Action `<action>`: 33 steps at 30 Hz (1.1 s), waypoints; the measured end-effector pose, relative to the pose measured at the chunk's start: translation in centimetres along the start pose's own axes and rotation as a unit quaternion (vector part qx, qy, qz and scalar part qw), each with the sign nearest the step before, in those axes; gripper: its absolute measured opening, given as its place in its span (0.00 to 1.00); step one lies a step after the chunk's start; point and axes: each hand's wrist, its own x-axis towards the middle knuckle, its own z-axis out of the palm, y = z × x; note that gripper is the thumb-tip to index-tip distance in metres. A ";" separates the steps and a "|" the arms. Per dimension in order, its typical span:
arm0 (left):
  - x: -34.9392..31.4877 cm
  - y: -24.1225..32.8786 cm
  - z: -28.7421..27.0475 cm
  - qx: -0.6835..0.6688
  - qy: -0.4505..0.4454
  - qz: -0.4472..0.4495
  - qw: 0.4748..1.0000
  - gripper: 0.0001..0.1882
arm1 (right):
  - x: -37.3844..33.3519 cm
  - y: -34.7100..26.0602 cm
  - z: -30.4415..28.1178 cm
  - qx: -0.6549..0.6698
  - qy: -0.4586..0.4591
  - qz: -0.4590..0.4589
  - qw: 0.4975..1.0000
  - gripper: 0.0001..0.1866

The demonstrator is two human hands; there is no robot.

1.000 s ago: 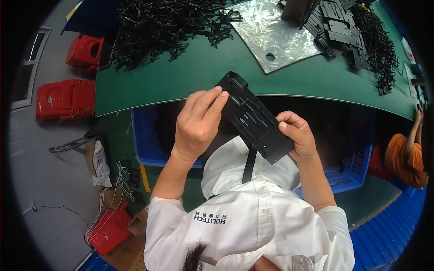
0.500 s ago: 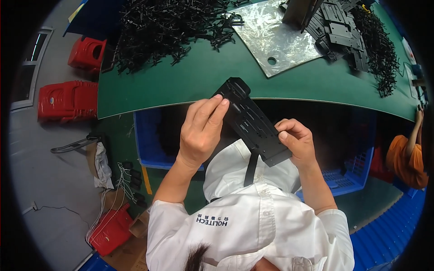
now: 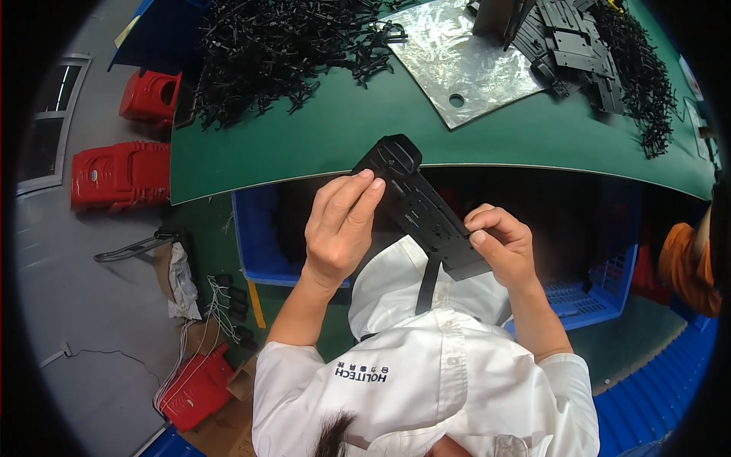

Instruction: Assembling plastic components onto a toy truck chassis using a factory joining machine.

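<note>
Since the picture of a second ago, the black part (image 3: 438, 217) has rolled a little in the hold, so its broad face looks narrower from here, and the person's left hand (image 3: 341, 228) and right hand (image 3: 504, 242) have drifted slightly nearer the body with it. The two hands stay apart, one on each side: the left is clamped on the far stretch of the left long edge, fingertips laid over it, its thumb out of my sight; the right has thumb and forefinger pinched at the right long edge, lower down. Whether that pinch also has some tiny piece in it, I can't tell.

To handle it well, I'd say, let the left hand carry the weight and keep the body from twisting, while the right works with light fingertips only; a hard squeeze on so thin an edge could flex it. Tilting the face toward the light would help the eyes.

The part is in the air over the lap (image 3: 388, 293), by the front edge of the worktop (image 3: 304, 145). Its long axis runs aslant: the chunky, rounded end points away from the person and somewhat left, the flat end back toward the lap and right.
</note>
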 end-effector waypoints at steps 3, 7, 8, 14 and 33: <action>0.0 0.0 0.1 -0.001 -0.003 0.000 1.000 0.20 | -0.1 0.0 0.0 -0.008 0.001 -0.001 1.000 0.07; -0.1 -0.4 0.1 -0.008 -0.003 0.003 1.000 0.19 | -0.1 0.1 0.0 0.006 0.002 -0.001 1.000 0.07; -0.1 -0.4 0.1 -0.009 -0.004 0.003 1.000 0.19 | -0.1 0.1 0.0 0.006 0.002 0.000 1.000 0.07; -0.1 -0.2 0.2 -0.001 -0.008 0.002 1.000 0.18 | -0.2 0.1 0.0 -0.017 0.000 0.002 1.000 0.07; 0.3 -0.3 -0.1 -0.109 -0.029 -0.090 0.990 0.15 | -0.3 0.8 -0.4 0.020 -0.005 0.023 1.000 0.07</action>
